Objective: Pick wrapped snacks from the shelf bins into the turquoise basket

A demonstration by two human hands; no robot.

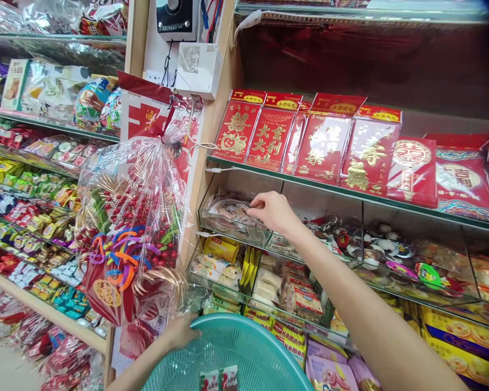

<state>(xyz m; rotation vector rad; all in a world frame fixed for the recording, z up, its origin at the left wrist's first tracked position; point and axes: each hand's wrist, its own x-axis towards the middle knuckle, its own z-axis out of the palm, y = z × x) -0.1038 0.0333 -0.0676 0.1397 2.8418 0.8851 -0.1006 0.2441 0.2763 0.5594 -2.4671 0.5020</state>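
My left hand (pixel 180 331) grips the rim of a teal plastic basket (pixel 264 331) at the bottom of the head view. Two small red-and-white sachets (pixel 219 379) lie inside it. My right hand (pixel 272 210) reaches up to a clear shelf compartment, its fingers curled together at the right side of a heap of small clear-wrapped packets (pixel 232 209). Whether a packet is between those fingertips cannot be made out. Just above the hand, a glass shelf carries red envelope packs (pixel 320 138) with gold lettering.
To the left hangs a clear bag of red and gold decorations (pixel 134 228), beside a wooden upright (pixel 212 125). Compartments at right hold round wrapped sweets (pixel 387 244). Lower shelves hold snack packs (pixel 303 296). Candy shelves (pixel 36 217) fill the far left.
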